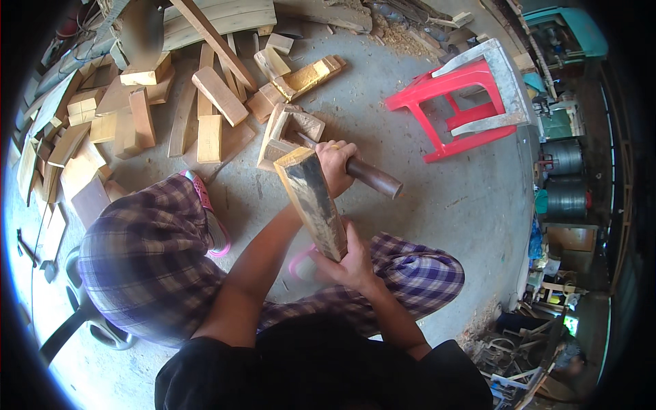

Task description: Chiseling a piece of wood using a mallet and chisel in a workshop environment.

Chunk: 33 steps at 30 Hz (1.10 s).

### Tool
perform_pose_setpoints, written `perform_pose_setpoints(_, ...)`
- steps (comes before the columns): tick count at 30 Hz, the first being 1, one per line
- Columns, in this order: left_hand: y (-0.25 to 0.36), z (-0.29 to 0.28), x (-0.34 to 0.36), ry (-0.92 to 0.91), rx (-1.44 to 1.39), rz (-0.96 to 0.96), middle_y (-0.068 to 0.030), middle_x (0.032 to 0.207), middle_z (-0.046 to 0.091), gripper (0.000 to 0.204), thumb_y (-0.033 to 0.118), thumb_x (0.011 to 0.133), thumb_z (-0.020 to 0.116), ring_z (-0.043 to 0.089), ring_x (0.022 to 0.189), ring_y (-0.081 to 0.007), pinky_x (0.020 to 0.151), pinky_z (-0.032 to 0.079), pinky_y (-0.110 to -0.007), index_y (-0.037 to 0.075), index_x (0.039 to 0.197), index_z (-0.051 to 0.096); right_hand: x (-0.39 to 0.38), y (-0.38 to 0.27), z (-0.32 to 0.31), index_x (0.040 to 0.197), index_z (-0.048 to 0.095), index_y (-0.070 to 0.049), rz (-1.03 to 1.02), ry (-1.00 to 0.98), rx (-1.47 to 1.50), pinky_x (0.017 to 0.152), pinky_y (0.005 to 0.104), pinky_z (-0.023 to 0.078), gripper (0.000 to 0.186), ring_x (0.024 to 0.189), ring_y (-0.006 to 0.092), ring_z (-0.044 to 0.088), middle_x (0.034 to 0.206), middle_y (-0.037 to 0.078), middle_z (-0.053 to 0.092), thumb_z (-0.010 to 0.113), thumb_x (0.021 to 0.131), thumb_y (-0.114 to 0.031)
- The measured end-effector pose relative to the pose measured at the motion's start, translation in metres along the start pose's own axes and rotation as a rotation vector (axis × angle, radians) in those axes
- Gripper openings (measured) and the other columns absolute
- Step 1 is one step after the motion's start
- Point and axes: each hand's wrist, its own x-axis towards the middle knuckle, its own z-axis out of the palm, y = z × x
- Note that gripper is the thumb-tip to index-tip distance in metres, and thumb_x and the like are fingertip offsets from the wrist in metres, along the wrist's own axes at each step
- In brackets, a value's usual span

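Note:
My right hand (pixel 350 261) grips the lower end of a long wooden block (pixel 316 205), pale along one edge with a dark, stained face. The block is tilted up and away from me, crossing over my left forearm. Beyond it my left hand (pixel 335 164) is closed around a tool with a thick, dark brown round handle (pixel 374 178). A thin shaft seems to run from that fist toward an angular, notched wood piece (pixel 290 133) on the floor. The tool's far end is hard to make out. My plaid-covered knees are bent on both sides.
A red plastic stool (pixel 454 109) with a grey U-shaped frame (pixel 495 82) stands at right. Several cut wood blocks (pixel 140 116) are heaped at far left, and a yellowish carved piece (pixel 311 76) lies ahead. A dark stool-like base (pixel 75 314) is beside my left leg. Clutter lines the right side.

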Motion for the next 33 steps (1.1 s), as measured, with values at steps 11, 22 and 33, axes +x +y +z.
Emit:
perform_pose_setpoints(11, 0.025, -0.013, 0.028, 0.033, -0.295, -0.329, -0.0176, 0.083, 0.063, 0.017, 0.008, 0.072, 0.070, 0.063, 0.084, -0.0394, 0.076, 0.046, -0.044, 0.004, 0.085, 0.060, 0.007, -0.027, -0.020, 0.117, 0.048, 0.002, -0.160, 0.407, 0.395, 0.073, 0.0299, 0.053, 0.050, 0.079, 0.0154, 0.065, 0.090, 0.009, 0.066, 0.077, 0.080, -0.013)
perform_pose_setpoints(22, 0.025, -0.018, 0.027, 0.044, -0.207, -0.222, -0.0137, 0.080, 0.062, 0.023, -0.001, 0.067, 0.071, 0.063, 0.078, -0.0307, 0.069, 0.048, -0.038, 0.002, 0.085, 0.057, -0.002, -0.028, -0.052, 0.132, 0.035, 0.006, -0.073, 0.485, 0.370, 0.080, 0.0300, 0.049, 0.065, 0.093, 0.0169, 0.056, 0.107, 0.012, 0.052, 0.072, 0.081, -0.008)
perform_pose_setpoints(33, 0.028, -0.026, 0.033, 0.098, -0.272, -0.302, -0.0152, 0.080, 0.063, 0.021, 0.003, 0.067, 0.072, 0.063, 0.078, -0.0367, 0.069, 0.048, -0.042, 0.003, 0.083, 0.059, 0.007, -0.040, -0.059, 0.133, 0.036, 0.004, -0.041, 0.527, 0.359, 0.055, 0.0263, 0.050, 0.058, 0.059, 0.0131, 0.056, 0.086, 0.010, 0.055, 0.064, 0.086, -0.013)
